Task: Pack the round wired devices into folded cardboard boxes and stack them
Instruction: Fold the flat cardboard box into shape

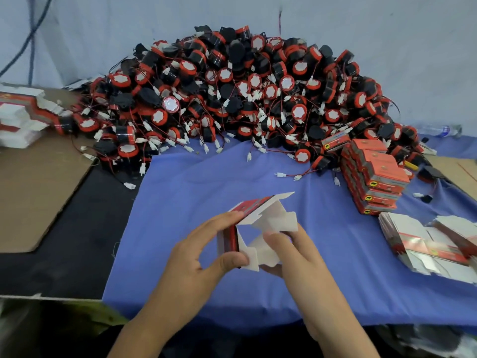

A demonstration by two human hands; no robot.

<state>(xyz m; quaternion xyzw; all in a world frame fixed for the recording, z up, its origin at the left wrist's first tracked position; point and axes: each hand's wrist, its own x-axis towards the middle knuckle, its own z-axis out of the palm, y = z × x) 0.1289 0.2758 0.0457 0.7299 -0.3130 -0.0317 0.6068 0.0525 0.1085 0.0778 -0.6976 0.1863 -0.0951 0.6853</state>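
Your left hand (196, 257) pinches the half-open box (265, 218) by its red side. Your right hand (302, 254) pinches the white flaps to fold them. Behind it on the counter (193, 192), the round devices (232, 94) wait in a big pile.

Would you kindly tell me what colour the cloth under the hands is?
The cloth is plain blue-violet, seen in the head view.
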